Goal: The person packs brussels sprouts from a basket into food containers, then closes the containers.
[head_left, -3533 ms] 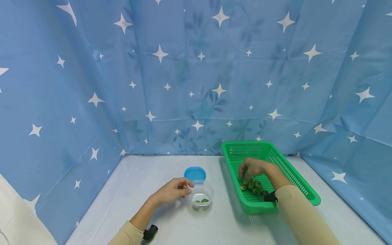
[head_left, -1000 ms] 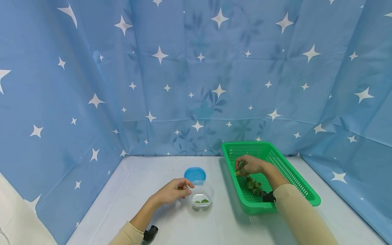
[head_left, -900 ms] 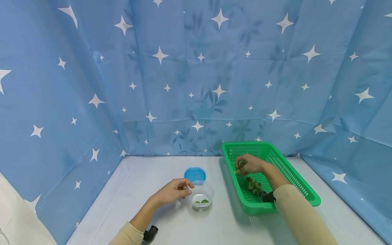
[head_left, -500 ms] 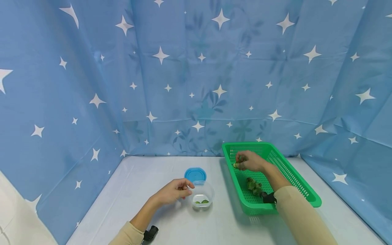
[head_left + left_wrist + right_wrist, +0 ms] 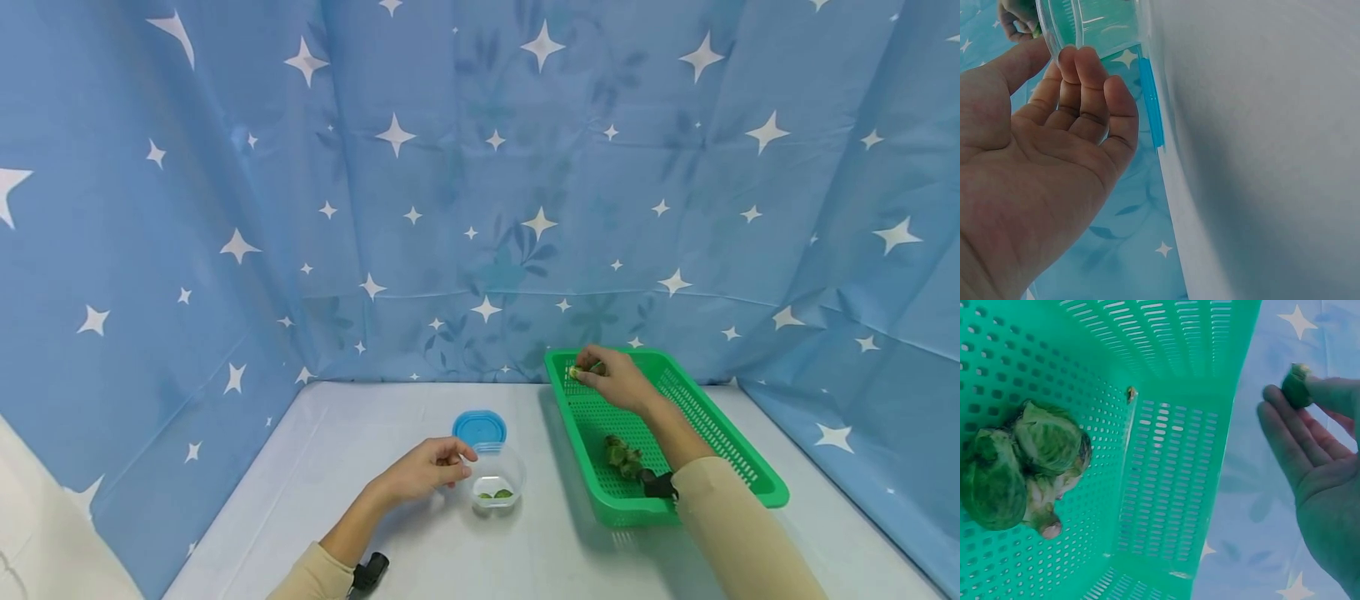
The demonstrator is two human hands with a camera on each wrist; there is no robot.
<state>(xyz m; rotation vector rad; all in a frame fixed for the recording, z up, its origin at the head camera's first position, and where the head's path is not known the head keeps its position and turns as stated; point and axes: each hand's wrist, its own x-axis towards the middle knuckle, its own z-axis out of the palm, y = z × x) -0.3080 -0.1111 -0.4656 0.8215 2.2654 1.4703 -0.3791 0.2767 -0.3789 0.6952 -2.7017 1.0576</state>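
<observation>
My right hand [image 5: 621,382] pinches a small Brussels sprout [image 5: 1296,389] between thumb and fingertips, above the far left part of the green basket [image 5: 765,492]. Several more Brussels sprouts [image 5: 1047,440] lie clumped in the basket, one with a pale stem end. My left hand [image 5: 423,468] lies beside the small clear plastic container [image 5: 510,467], its fingers loosely bent and the fingertips right at the rim. Small green pieces [image 5: 502,493] sit at the bottom of this container. Its far wall shows through the clear plastic in the left wrist view.
A blue lid [image 5: 478,427] lies flat on the white table [image 5: 337,425] just behind the clear container. Blue star-patterned curtains [image 5: 450,208] enclose the table at the back and sides. A brown speck [image 5: 1130,394] sits at the basket's inner edge.
Reaching first near the clump, my right hand has picked up one Brussels sprout, moved it to the far left and raised it towards the basket's rim. My left hand has stayed put.
</observation>
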